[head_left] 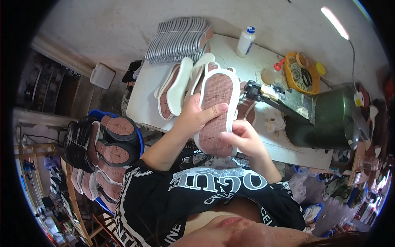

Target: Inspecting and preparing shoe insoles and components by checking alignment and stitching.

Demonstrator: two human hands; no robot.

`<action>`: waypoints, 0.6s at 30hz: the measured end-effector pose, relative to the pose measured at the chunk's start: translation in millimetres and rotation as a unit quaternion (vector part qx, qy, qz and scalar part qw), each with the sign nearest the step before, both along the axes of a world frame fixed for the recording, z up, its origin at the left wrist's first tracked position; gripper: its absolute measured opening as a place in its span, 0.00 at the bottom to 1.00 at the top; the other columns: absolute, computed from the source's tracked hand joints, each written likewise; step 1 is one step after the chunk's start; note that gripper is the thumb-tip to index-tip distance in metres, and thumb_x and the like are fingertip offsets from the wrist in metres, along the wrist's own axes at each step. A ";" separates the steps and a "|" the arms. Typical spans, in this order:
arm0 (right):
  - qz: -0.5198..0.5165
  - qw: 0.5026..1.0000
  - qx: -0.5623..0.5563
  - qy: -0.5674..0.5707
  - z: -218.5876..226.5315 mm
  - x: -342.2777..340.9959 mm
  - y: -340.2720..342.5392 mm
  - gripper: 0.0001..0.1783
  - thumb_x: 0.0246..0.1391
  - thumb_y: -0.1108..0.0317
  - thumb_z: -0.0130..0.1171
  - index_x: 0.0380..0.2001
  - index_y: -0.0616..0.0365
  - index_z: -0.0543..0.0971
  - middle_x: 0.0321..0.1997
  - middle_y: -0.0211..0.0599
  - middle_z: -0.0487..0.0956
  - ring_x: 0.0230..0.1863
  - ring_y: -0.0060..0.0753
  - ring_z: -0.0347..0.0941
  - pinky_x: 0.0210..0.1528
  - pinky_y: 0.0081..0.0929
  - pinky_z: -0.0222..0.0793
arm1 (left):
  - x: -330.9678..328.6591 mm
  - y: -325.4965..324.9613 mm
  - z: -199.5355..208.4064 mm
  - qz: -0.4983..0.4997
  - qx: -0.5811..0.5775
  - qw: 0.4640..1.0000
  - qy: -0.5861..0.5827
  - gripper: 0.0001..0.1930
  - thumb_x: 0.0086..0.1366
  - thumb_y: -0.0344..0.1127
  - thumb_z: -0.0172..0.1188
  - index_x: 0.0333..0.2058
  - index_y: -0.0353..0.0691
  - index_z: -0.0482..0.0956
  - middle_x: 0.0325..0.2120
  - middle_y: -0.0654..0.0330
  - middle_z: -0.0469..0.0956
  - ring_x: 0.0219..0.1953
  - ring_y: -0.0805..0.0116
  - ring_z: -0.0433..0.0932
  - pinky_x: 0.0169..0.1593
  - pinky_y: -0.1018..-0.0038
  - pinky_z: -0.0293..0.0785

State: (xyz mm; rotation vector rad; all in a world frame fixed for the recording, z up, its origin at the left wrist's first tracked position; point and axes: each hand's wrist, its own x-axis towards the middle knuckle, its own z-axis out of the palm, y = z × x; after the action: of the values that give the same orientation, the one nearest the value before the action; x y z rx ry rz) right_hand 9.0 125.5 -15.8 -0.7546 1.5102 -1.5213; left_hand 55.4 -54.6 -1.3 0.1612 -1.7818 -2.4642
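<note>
Between my hands, above the table's front edge, I hold up a shoe sole (218, 88) with a brown woven-look face and a white rim. My left hand (199, 115) grips its left side, the thumb lying across the brown face. On the lower right edge my right hand (246, 139) closes, its thumb on the face too; the fingers behind the sole are hidden. Just beyond, more white-rimmed soles (181, 88) lean and lie on the white table (142, 96), partly covered by the one I hold.
A tied stack of grey-edged soles (179, 41) stands at the back. Behind right are a white bottle (245, 42), a yellow basket (291, 78) with rubber bands, and a dark green machine (325, 117) with a protruding arm. Left, a blue bin (141, 138) is heaped with soles (117, 152).
</note>
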 end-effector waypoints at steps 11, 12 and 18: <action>0.108 0.960 -0.147 -0.212 -34.8 -33.3 9.8 0.15 0.51 0.61 0.64 0.35 0.63 0.80 0.31 0.28 0.79 0.34 0.16 0.72 0.38 0.18 0.69 | -12.5 24.5 -17.2 -0.071 0.013 0.997 0.005 0.21 0.57 0.35 0.64 0.45 0.29 0.71 0.38 0.57 0.77 0.40 0.71 0.76 0.46 0.75 0.72; 0.104 0.960 -0.149 -0.214 -28.8 -36.9 14.8 0.15 0.51 0.61 0.64 0.35 0.63 0.80 0.31 0.28 0.79 0.34 0.16 0.72 0.38 0.18 0.69 | -12.6 26.5 -17.9 -0.075 0.012 0.997 0.002 0.21 0.57 0.35 0.64 0.45 0.29 0.71 0.38 0.57 0.77 0.40 0.71 0.76 0.46 0.75 0.72; -0.021 0.997 0.060 0.044 3.5 -34.8 22.9 0.13 0.55 0.63 0.59 0.33 0.66 0.81 0.22 0.25 0.77 0.24 0.10 0.66 0.26 0.17 0.64 | -18.1 29.8 -34.5 0.062 -0.148 0.985 0.058 0.27 0.49 0.38 0.71 0.43 0.28 0.71 0.36 0.57 0.77 0.39 0.71 0.76 0.46 0.74 0.71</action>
State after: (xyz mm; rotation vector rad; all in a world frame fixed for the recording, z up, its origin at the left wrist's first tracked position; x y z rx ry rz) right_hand -25.8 148.4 -12.3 -0.7326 1.6765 -1.4287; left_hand 37.3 -24.8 -35.8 0.0998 -1.9928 -2.0529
